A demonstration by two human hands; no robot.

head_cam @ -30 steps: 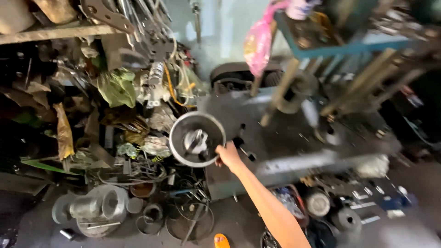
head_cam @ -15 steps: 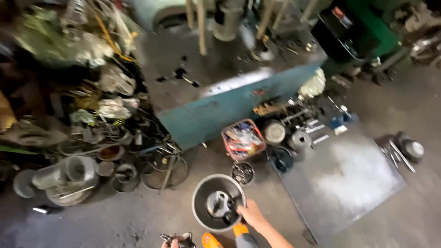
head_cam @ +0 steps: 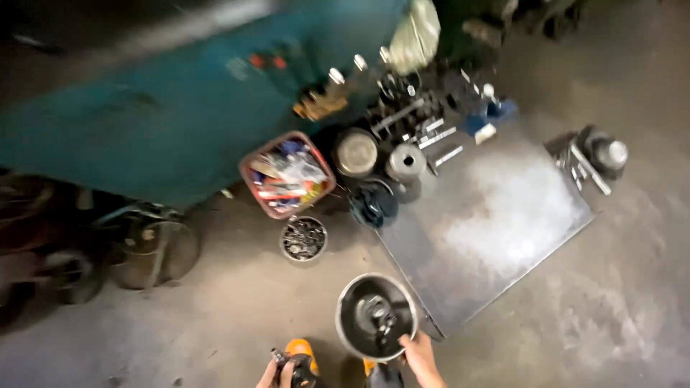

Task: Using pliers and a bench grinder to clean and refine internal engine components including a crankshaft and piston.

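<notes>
My right hand [head_cam: 422,357] grips the near rim of a round metal bowl [head_cam: 350,332] that holds dark metal parts, low above the concrete floor at the bottom centre. My left hand [head_cam: 282,372] at the bottom edge is closed on a small dark metal part [head_cam: 300,369]. An orange shoe tip [head_cam: 299,348] shows just behind that hand. The bowl hangs beside the near corner of a flat steel plate [head_cam: 489,223] lying on the floor.
A small tin of bolts [head_cam: 302,238], a red basket of mixed items [head_cam: 287,174], round metal cans [head_cam: 356,151] and loose tools sit along a big teal machine base [head_cam: 165,122]. Metal rings and scrap [head_cam: 147,248] lie at the left. More tools [head_cam: 596,158] rest at the plate's far right.
The view has swung down from the cluttered bench to the floor. My right hand has carried the bowl down toward the steel plate, and my left hand has come into view.
</notes>
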